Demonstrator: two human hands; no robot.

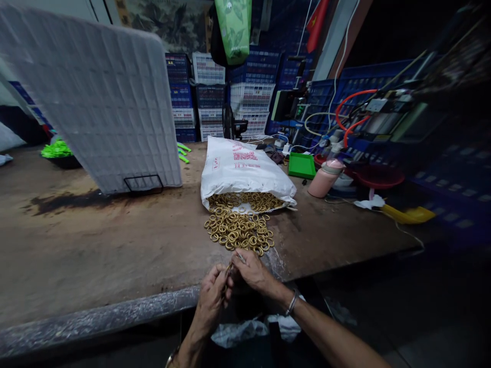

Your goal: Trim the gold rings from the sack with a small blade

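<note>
Head view: at far left, bright green pieces [57, 148] fill a dark bowl on the worktable [126, 245]. Next, a white ribbed panel [115, 102] stands tilted in a black wire stand. At center front, the left hand [215, 289] pinches a brass-colored ring [229, 267]; loose rings [241, 230] lie heaped just beyond, spilling from the mouth of a white sack [249, 171]. Close beside, the right hand [251, 270] grips a slim metallic object [240, 257]; whether the hands touch cannot be told. Farther right are a green tray [302, 165] and a pink container [322, 183].
</note>
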